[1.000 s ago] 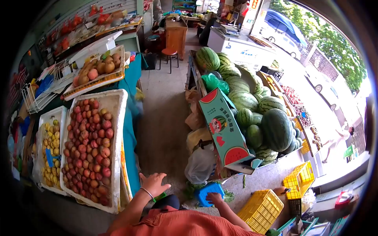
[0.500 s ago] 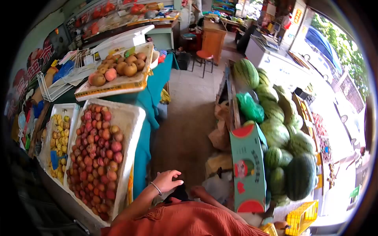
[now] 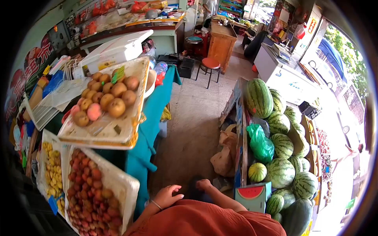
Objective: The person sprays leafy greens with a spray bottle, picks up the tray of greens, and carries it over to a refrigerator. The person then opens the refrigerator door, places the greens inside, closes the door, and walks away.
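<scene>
My left hand [image 3: 167, 196], with a bracelet at the wrist, hangs in front of my body, fingers bent and thumb apart, holding nothing. My right hand [image 3: 204, 185] is beside it over the aisle, its fingers curled in and nothing visible in them. Left of my left hand is a white foam box of reddish plums [image 3: 88, 188]. Beyond it a foam tray holds brown round fruit [image 3: 118, 89] and a few pink peaches [image 3: 94, 112]. To the right of my right hand stands a green carton [image 3: 251, 200] with a watermelon picture, beside piled watermelons [image 3: 280, 173].
A teal cloth [image 3: 155, 114] hangs over the left stand's edge. The floor aisle [image 3: 177, 133] runs forward to a red stool [image 3: 210, 63] and a wooden counter [image 3: 221, 41]. On the right stand lies a green plastic bag [image 3: 260, 143]; a white freezer [image 3: 283, 74] stands behind.
My view has moved forward along the aisle, so the plum box and carton sit lower and nearer. My right hand has swung forward into plainer sight. My left hand stays bent before me.
</scene>
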A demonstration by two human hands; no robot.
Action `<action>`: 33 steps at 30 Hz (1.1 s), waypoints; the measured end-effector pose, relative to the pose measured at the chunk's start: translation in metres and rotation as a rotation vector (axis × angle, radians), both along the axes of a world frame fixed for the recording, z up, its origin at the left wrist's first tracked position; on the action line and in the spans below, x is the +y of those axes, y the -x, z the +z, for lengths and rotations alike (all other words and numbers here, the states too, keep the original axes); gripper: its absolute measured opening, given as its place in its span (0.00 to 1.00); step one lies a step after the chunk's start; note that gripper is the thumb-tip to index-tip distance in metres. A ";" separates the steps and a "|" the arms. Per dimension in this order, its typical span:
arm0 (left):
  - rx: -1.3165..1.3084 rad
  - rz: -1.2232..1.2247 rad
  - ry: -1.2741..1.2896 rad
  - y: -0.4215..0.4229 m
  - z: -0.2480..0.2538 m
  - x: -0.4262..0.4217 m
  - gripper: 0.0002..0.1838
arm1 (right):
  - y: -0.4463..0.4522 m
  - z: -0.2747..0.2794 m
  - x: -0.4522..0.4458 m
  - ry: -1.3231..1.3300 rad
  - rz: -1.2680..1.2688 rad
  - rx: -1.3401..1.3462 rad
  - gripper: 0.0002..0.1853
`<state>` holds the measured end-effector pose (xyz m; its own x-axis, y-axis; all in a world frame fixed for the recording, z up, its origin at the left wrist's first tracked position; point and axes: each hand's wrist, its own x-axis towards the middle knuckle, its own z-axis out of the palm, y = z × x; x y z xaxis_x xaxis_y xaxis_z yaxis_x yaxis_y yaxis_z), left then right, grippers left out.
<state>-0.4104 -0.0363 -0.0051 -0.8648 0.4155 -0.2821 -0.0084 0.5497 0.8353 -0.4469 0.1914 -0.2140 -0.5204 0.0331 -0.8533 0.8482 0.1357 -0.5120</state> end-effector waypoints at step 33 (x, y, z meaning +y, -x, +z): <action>-0.894 0.637 0.124 0.763 -0.195 0.071 0.07 | 0.734 0.087 0.232 0.083 -0.104 0.118 0.17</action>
